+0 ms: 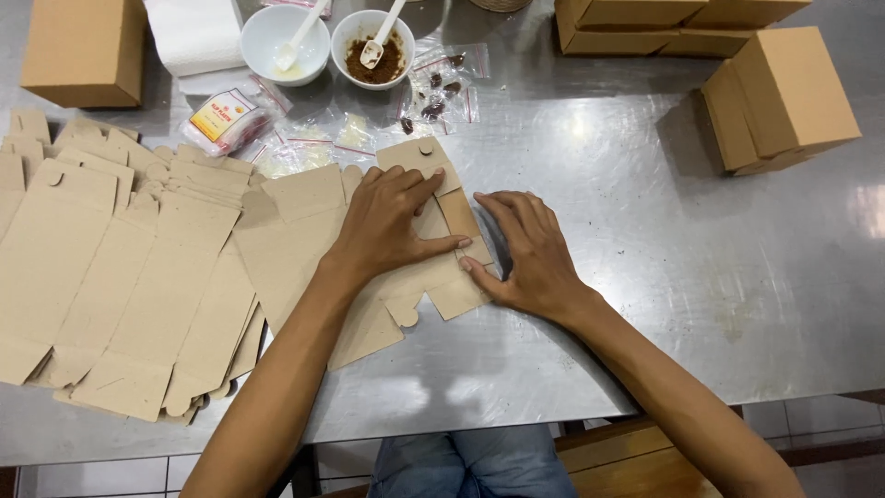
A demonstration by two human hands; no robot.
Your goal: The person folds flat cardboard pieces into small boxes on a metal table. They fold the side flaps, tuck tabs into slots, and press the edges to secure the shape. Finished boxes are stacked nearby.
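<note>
A flat, unfolded cardboard box blank (295, 240) lies on the steel table (645, 240) in front of me. My left hand (392, 226) presses palm-down on its right part, fingers spread toward the tabbed flap. Beside it, my right hand (525, 254) lies flat on the table, its thumb touching the blank's right edge near a narrow side flap (461, 221). Neither hand grips anything.
A spread pile of flat blanks (111, 277) covers the left. Assembled brown boxes (784, 97) stand at the right and back, another box (83, 46) at far left. Two white bowls with spoons (327, 41), small plastic bags (442, 88) and a paper roll (194, 32) sit behind.
</note>
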